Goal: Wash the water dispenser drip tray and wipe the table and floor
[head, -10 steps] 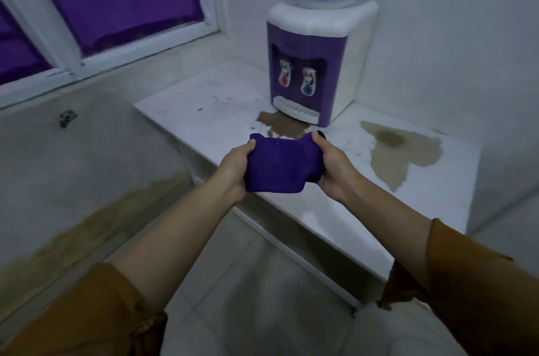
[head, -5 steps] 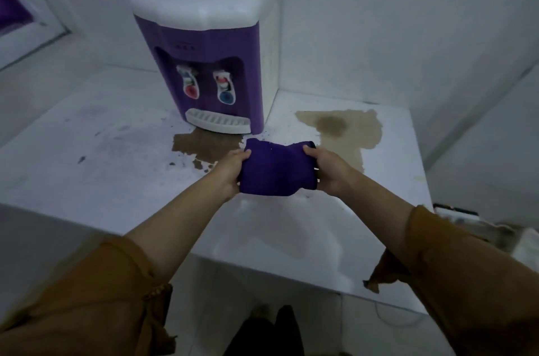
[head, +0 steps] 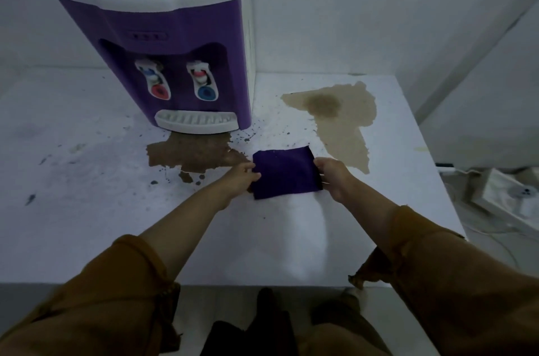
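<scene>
A folded purple cloth point(head: 284, 172) lies on the white table point(head: 87, 210), between two brown spills. My left hand point(head: 240, 176) pinches its left edge and my right hand point(head: 332, 178) grips its right edge. The purple and white water dispenser point(head: 163, 43) stands at the back of the table. Its white drip tray point(head: 197, 122) sits at the dispenser's foot. A dark brown puddle point(head: 189, 156) spreads in front of the tray, and a paler brown stain point(head: 341, 119) lies to the right of the dispenser.
Dark specks dot the table around the dispenser. White walls close off the back and right side. A white object with cables point(head: 504, 201) sits low beyond the table's right edge. The table's front edge point(head: 262, 284) runs just above my feet.
I have stepped closer to the table and look more steeply down. Both hands brought the cloth from mid-air down onto the tabletop between the two spills.
</scene>
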